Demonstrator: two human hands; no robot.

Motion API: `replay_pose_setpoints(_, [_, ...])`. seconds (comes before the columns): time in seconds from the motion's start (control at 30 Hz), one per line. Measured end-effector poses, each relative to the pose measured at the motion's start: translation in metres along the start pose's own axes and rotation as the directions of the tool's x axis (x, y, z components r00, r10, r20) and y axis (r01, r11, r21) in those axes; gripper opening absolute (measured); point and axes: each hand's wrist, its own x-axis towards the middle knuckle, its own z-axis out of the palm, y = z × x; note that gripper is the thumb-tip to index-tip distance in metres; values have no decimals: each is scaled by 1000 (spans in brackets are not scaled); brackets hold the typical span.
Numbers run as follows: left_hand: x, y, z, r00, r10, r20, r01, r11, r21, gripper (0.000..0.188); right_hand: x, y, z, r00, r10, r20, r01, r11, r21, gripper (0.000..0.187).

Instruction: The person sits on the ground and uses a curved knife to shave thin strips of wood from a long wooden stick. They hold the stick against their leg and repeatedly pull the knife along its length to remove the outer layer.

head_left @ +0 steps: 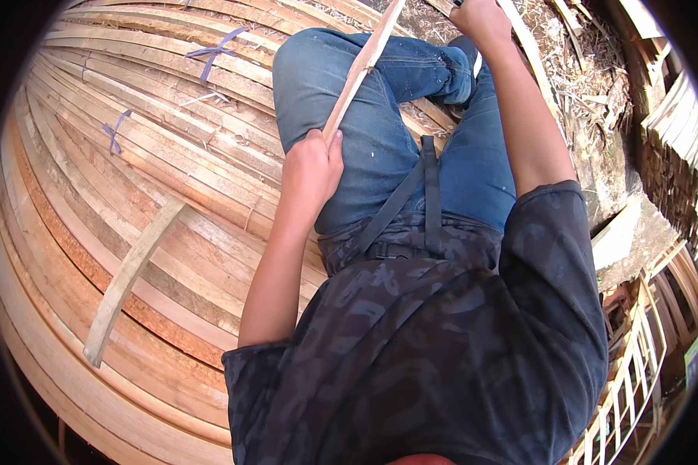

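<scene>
My left hand (310,172) is closed round the near end of a long, thin wooden stick (355,77). The stick slants up and away over my bent left knee, and its far end runs out of the top of the view. At the top edge, right of the stick, my right hand (482,23) is closed on a black handle (458,2). Whatever that handle belongs to is cut off by the frame, so its kind cannot be told. My legs in blue jeans (318,85) lie beneath the stick.
Stacked wooden strips (209,256) fill the left side, some tied with purple bands (215,53). A short loose piece of wood (132,275) lies across them. Shavings (597,101) litter the ground at upper right, near a pale slatted frame (632,380) and more wood.
</scene>
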Motion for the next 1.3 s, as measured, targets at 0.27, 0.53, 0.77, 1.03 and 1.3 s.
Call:
replay_pose_setpoints(0.27, [13,-23,-10,983,161,86,-145,976,-165,44,-21,25,-12,997,-68,48,56,975,217,23])
replay_pose_setpoints(0.53, [16,-27,-19,941,59,333,101,890,-445,43,-47,5,6,963,-241,123,181,912,369,36])
replay_pose_setpoints(0.77, [11,-30,-22,923,56,381,145,867,-478,41,-30,16,-4,991,-126,-45,126,992,-19,32])
replay_pose_setpoints(1.03, [14,-30,-20,893,0,450,266,806,-528,35,-8,4,22,999,-26,-30,29,994,104,24])
replay_pose_setpoints(1.3, [16,-37,-20,885,20,466,269,794,-546,36,-45,-20,3,924,-379,-58,382,921,78,28])
